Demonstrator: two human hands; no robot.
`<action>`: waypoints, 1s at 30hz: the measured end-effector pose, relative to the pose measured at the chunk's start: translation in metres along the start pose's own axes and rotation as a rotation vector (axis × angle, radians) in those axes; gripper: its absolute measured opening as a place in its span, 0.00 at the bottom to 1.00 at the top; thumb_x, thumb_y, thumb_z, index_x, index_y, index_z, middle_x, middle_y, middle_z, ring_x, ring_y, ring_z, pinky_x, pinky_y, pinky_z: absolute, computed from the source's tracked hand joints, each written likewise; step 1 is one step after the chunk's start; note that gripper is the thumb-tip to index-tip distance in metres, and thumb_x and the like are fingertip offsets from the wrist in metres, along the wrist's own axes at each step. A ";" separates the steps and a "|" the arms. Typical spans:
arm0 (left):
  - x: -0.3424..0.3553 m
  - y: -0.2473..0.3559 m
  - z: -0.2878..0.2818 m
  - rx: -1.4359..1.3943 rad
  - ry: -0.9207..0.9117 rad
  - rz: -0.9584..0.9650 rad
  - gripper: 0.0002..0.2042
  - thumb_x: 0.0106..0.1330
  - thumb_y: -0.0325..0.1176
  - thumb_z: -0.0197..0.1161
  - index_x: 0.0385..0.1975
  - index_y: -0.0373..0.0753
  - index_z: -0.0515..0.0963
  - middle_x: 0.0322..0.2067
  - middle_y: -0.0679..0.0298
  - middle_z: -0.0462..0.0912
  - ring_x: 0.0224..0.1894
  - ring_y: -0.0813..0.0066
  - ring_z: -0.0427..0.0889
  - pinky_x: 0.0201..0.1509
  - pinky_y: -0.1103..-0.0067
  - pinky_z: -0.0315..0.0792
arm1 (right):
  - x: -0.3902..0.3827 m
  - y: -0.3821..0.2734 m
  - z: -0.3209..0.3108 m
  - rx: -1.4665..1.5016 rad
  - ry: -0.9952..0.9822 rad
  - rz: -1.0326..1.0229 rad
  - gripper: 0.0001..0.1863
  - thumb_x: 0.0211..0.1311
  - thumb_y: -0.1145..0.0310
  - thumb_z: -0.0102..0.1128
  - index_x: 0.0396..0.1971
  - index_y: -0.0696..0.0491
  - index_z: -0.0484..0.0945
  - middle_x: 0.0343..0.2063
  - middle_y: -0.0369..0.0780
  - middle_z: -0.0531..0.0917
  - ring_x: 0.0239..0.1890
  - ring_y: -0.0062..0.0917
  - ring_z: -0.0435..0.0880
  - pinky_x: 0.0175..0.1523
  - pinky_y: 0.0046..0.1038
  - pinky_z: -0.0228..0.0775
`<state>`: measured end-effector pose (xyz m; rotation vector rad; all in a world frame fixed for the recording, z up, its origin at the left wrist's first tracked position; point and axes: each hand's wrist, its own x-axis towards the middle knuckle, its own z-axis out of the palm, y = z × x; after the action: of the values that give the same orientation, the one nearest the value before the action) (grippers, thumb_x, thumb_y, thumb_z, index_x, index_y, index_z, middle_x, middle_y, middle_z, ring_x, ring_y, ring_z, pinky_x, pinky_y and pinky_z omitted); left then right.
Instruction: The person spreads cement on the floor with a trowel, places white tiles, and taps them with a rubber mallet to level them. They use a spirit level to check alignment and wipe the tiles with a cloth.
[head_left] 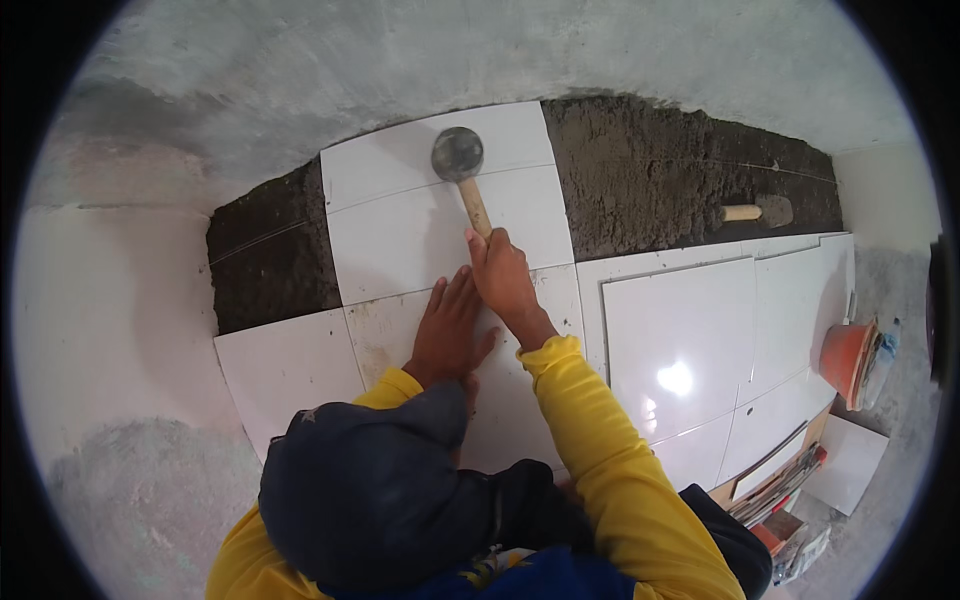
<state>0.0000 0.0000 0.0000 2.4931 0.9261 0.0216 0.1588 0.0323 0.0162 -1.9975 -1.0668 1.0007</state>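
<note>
A rubber mallet (457, 153) with a wooden handle is in my right hand (500, 275), its dark round head over a white tile (390, 225) set beside the wall. My left hand (442, 330) lies with fingers spread on the white tile just nearer to me, close to my right hand and beside the tile joint. Dark wet mortar (640, 180) spreads to the right of the far tile, and more mortar (270, 255) fills the strip to its left, both crossed by a thin string.
A trowel (770, 211) lies on the right mortar bed. Large loose tiles (680, 330) rest at my right. An orange bucket (843, 362), a tile cutter (775, 490) and a spare tile (842, 465) are at the right edge. Grey walls (480, 55) enclose the area. A dark cap (360, 480) blocks the lower view.
</note>
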 end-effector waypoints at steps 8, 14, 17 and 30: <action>-0.001 -0.004 -0.002 -0.066 -0.030 0.010 0.38 0.71 0.46 0.65 0.76 0.34 0.63 0.77 0.50 0.63 0.82 0.50 0.55 0.85 0.51 0.46 | -0.011 -0.016 0.010 -0.010 0.010 -0.050 0.25 0.83 0.49 0.52 0.41 0.61 0.70 0.24 0.59 0.84 0.31 0.63 0.85 0.37 0.57 0.78; 0.006 -0.005 -0.004 -0.078 -0.007 -0.039 0.40 0.69 0.45 0.67 0.77 0.34 0.61 0.78 0.49 0.60 0.82 0.49 0.54 0.85 0.50 0.46 | -0.016 -0.032 -0.010 0.073 0.085 -0.117 0.24 0.83 0.51 0.54 0.43 0.62 0.71 0.23 0.59 0.83 0.30 0.63 0.85 0.32 0.53 0.76; -0.001 -0.004 0.001 -0.127 0.074 -0.047 0.41 0.69 0.44 0.68 0.77 0.32 0.61 0.79 0.47 0.59 0.82 0.47 0.55 0.85 0.51 0.47 | -0.055 -0.014 -0.014 0.135 0.113 -0.119 0.23 0.82 0.53 0.55 0.43 0.63 0.72 0.24 0.59 0.84 0.30 0.62 0.86 0.33 0.52 0.77; 0.000 -0.002 0.005 -0.044 0.133 0.069 0.36 0.71 0.43 0.66 0.75 0.30 0.65 0.78 0.46 0.62 0.82 0.48 0.58 0.84 0.52 0.50 | -0.073 0.053 -0.022 0.036 0.036 0.038 0.24 0.82 0.50 0.56 0.44 0.62 0.72 0.25 0.60 0.84 0.31 0.62 0.86 0.32 0.53 0.77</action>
<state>-0.0005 -0.0011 -0.0056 2.5062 0.8821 0.2298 0.1698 -0.0597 0.0072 -2.0059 -0.9887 0.9928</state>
